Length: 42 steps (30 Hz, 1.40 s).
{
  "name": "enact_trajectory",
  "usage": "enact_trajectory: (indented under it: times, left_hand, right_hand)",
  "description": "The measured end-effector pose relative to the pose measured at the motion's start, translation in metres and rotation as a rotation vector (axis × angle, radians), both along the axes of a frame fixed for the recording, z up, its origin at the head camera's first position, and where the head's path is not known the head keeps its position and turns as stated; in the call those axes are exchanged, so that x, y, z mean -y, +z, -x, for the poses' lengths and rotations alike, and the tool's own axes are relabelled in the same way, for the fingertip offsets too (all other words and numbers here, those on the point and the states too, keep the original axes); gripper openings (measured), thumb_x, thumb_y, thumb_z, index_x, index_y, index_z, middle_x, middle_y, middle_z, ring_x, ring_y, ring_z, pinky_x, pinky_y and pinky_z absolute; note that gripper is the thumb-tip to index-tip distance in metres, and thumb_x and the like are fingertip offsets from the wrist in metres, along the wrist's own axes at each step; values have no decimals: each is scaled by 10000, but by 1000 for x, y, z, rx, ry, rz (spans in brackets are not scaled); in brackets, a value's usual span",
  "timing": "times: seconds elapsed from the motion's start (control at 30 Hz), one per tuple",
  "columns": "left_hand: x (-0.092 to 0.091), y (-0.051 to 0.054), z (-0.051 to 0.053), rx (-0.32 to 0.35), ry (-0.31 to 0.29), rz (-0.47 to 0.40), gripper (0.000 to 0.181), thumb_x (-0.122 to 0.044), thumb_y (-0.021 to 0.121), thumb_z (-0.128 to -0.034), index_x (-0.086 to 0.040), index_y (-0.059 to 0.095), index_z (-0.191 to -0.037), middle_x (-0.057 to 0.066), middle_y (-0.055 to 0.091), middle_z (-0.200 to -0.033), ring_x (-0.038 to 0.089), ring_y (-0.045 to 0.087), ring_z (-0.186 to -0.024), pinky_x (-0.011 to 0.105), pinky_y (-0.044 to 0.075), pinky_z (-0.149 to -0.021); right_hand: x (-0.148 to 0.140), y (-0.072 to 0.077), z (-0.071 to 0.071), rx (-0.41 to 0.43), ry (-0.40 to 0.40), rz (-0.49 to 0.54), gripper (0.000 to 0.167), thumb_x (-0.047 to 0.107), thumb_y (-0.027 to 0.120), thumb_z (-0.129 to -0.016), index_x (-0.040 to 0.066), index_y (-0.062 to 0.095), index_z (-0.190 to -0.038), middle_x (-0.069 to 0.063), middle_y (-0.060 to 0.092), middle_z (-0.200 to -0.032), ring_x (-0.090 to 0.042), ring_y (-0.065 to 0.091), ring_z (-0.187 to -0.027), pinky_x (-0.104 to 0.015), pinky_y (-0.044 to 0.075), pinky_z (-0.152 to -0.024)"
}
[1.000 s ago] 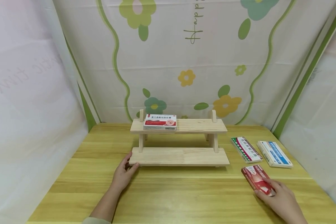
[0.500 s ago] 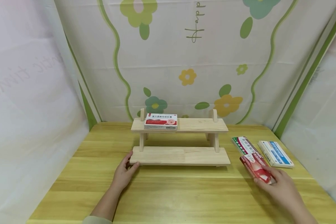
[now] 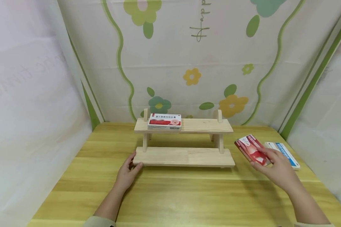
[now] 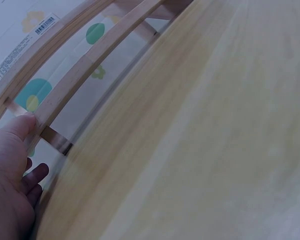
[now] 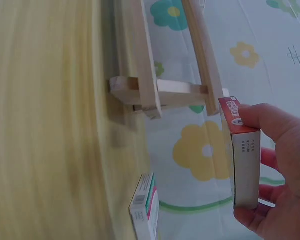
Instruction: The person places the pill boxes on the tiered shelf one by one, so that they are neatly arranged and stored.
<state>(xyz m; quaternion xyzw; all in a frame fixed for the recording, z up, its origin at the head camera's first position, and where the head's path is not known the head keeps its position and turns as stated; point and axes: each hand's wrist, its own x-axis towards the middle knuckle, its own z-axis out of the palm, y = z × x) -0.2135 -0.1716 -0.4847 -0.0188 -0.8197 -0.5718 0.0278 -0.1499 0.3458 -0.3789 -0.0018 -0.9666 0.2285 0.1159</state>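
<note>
A two-tier wooden display shelf [image 3: 184, 156] stands on the table. My left hand [image 3: 125, 176] grips the left end of its lower board; the left wrist view shows the thumb [image 4: 22, 126] on the board's end. Off the shelf's right side, my right hand [image 3: 279, 171] holds a red and white medicine box [image 3: 251, 149] in the air, tilted. In the right wrist view, thumb and fingers pinch this box [image 5: 246, 165] by its edges. Below it lies a white medicine box with a green stripe [image 5: 146, 210], hidden in the head view.
A white and red medicine box [image 3: 164, 122] lies on the upper board's left part. A white and blue medicine box [image 3: 291, 160] lies on the wooden table [image 3: 187, 198] at right, partly behind my right hand. Flowered cloth [image 3: 170, 53] encloses the back and sides.
My right hand has lifted the red medicine box off the table and carried it away from me, over the green-striped box. The left hand keeps its grip on the shelf.
</note>
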Motion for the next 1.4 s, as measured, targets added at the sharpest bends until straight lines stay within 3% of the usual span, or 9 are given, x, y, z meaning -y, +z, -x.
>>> enact_trajectory:
  times: [0.23,0.7,1.07,1.4]
  left_hand:
    - [0,0,3,-10,4,-14,697,-312,667,-941,-125,337,-1526,163,320,-1581,382,418,-1375,501,361,-1121]
    - [0,2,1,-6,7,-14,690,-290,665,-944,-113,336,-1525,165,321,-1579,375,434,-1357,505,375,-1106]
    - [-1,1,0,-15,5,-11,686,-291,658,-949,-114,333,-1526,161,344,-1568,345,457,-1344,478,405,-1075]
    - [-1,1,0,-12,7,-10,702,-309,667,-941,-121,331,-1528,175,370,-1550,340,484,-1318,378,466,-1000]
  right_hand:
    - [22,23,19,49,41,36,791,516,687,-872,30,445,-1447,-327,372,-1437,-491,399,-1191,-659,431,-813]
    - [68,44,59,83,135,55,794,556,691,-850,111,457,-1464,-250,387,-1478,-493,361,-1309,-689,391,-940]
    - [105,46,94,57,217,36,719,486,727,-838,133,509,-1425,-203,418,-1479,-477,352,-1340,-691,371,-990]
    - [122,43,111,80,235,38,697,481,721,-842,163,510,-1425,-178,401,-1505,-435,349,-1360,-666,380,-1017]
